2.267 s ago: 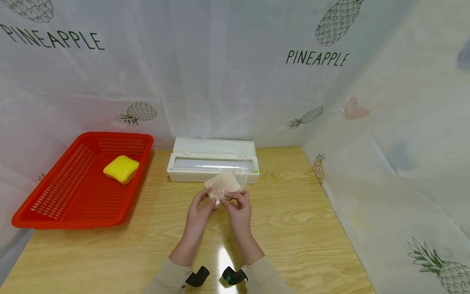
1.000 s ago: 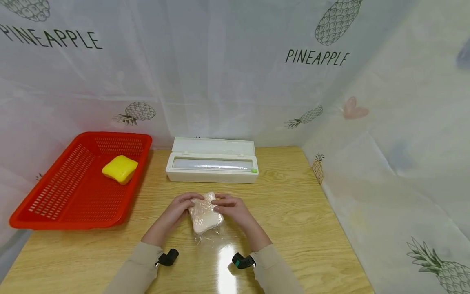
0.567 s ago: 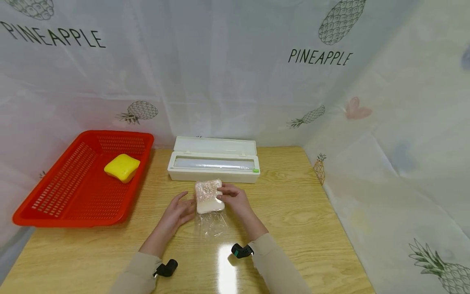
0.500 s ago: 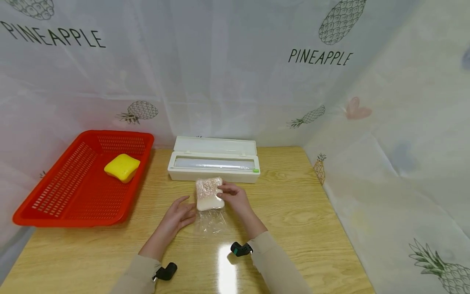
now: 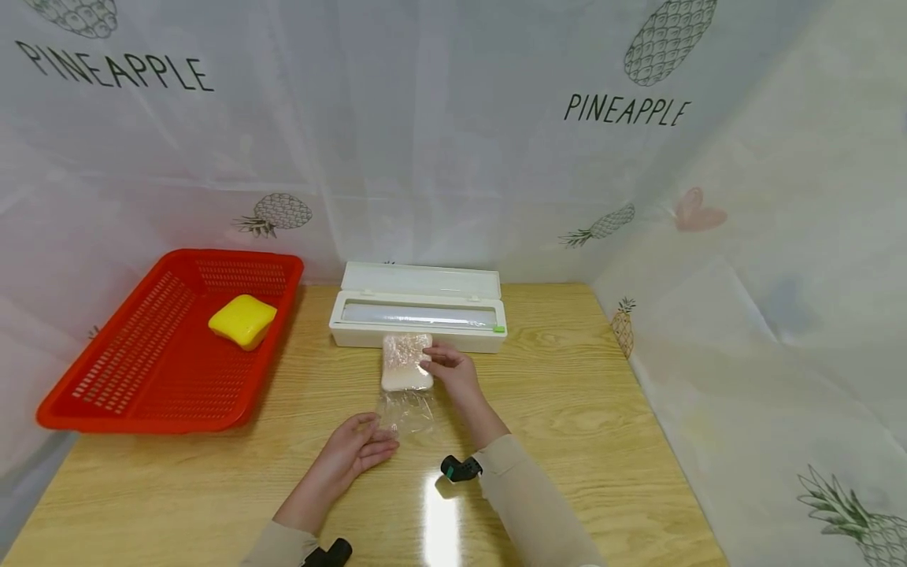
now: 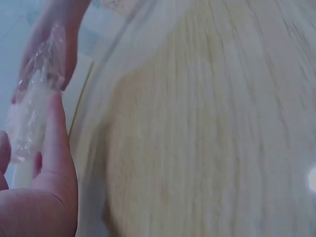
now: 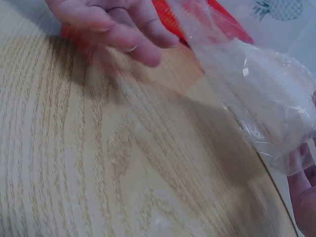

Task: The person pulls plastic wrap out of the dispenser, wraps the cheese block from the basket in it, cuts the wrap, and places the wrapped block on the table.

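A pale, bread-slice-shaped piece point(image 5: 407, 364) is wrapped in clear cling film, with a loose film tail point(image 5: 407, 413) hanging toward the wearer. My right hand point(image 5: 457, 374) pinches its right edge, thumb and fingers on opposite faces; the right wrist view shows the wrapped piece point(image 7: 276, 94) clear of the table. My left hand point(image 5: 353, 450) lies lower left with fingers loosely extended, beside the tail. In the right wrist view the left hand point(image 7: 116, 27) shows a gap from the film. Whether a fingertip touches the tail is hard to tell.
Just behind the piece stands a white cling film dispenser point(image 5: 418, 339), lid raised, roll visible inside. A red basket point(image 5: 279, 339) at left holds a yellow pillow-shaped object point(image 5: 243, 321). Printed sheeting point(image 5: 425, 157) borders the wooden table point(image 5: 567, 441) at back and right.
Both hands first held the piece; it was turned and brought down, then the left hand let go and drew back toward the wearer. The right hand has moved the piece toward the dispenser.
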Demonstrator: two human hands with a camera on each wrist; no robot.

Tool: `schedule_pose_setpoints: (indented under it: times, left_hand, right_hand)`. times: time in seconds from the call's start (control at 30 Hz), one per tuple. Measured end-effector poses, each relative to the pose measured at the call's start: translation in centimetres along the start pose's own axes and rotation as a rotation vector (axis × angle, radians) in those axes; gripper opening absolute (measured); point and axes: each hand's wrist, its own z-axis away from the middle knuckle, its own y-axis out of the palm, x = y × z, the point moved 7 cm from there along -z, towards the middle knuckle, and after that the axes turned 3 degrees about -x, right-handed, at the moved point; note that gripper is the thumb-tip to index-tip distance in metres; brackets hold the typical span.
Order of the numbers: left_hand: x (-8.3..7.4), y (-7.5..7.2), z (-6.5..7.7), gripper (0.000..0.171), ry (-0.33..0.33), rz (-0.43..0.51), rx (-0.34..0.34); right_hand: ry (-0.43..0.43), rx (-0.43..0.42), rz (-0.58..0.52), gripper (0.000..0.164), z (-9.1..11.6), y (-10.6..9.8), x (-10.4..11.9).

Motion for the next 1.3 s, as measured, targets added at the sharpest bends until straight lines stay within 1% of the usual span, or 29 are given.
schedule_pose_setpoints:
  times: [0.1, 0.17, 0.23, 0.43, 0.6, 0.63, 0.7, 0.77, 0.83, 0.87, 0.9, 0.97, 1.07, 1.17, 1.3]
  left_hand:
    - [0.0, 0.3, -0.2, 0.054, 0.004, 0.018, 0.008]
    - [0.0, 0.4, -0.3, 0.055, 0.006, 0.029, -0.005]
    - [0.0, 0.4, -0.4, 0.052, 0.008, 0.034, -0.022]
    - [0.2, 0.0, -0.8, 0.039, 0.010, 0.028, -0.116]
    - [0.0, -0.2, -0.4, 0.038, 0.045, -0.047, -0.225]
    - [0.0, -0.2, -0.3, 0.039, 0.055, -0.072, -0.241]
    - [-0.3, -0.2, 0.0, 0.039, 0.080, -0.153, -0.269]
    - [-0.4, -0.2, 0.3, 0.036, 0.104, -0.259, -0.276]
    - [-0.6, -0.1, 0.6, 0.031, 0.126, -0.361, -0.269]
    - [-0.7, 0.0, 0.7, 0.028, 0.135, -0.406, -0.262]
    - [-0.7, 0.0, 0.8, 0.025, 0.140, -0.432, -0.253]
    - [-0.7, 0.0, 0.9, 0.019, 0.147, -0.454, -0.235]
    - [-0.6, 0.0, 1.0, 0.016, 0.166, -0.468, -0.213]
    - [-0.4, -0.1, 1.1, 0.018, 0.172, -0.472, -0.200]
    - [-0.2, -0.3, 1.5, 0.021, 0.148, -0.474, -0.193]
  right_hand:
    - [-0.019, -0.024, 0.000, 0.027, -0.7, -0.3, -1.4]
    - [-0.039, -0.035, 0.002, 0.026, -1.2, -0.5, -2.3]
    - [-0.042, -0.043, 0.007, 0.025, -1.5, -0.5, -2.9]
    - [-0.001, -0.055, -0.006, 0.027, -1.7, -0.6, -3.3]
    - [0.022, -0.059, -0.009, 0.031, -1.9, -0.7, -3.4]
    - [0.024, -0.060, -0.014, 0.032, -1.9, -0.8, -3.5]
    - [0.026, -0.060, -0.021, 0.031, -1.9, -0.8, -3.5]
    - [0.035, -0.053, -0.025, 0.030, -1.9, -0.9, -3.7]
    - [0.057, -0.048, -0.005, 0.029, -1.7, -0.9, -4.0]
    - [0.067, -0.043, 0.011, 0.028, -1.6, -0.9, -4.2]
    - [0.078, -0.038, 0.025, 0.028, -1.6, -0.9, -4.4]
    - [0.097, -0.030, 0.060, 0.027, -1.3, -0.9, -4.8]
    - [0.094, -0.009, 0.101, 0.028, -1.0, -1.0, -5.0]
    - [0.085, 0.028, 0.130, 0.031, -0.4, -1.1, -5.1]
    - [0.094, 0.086, 0.130, 0.035, 0.7, -1.5, -5.5]
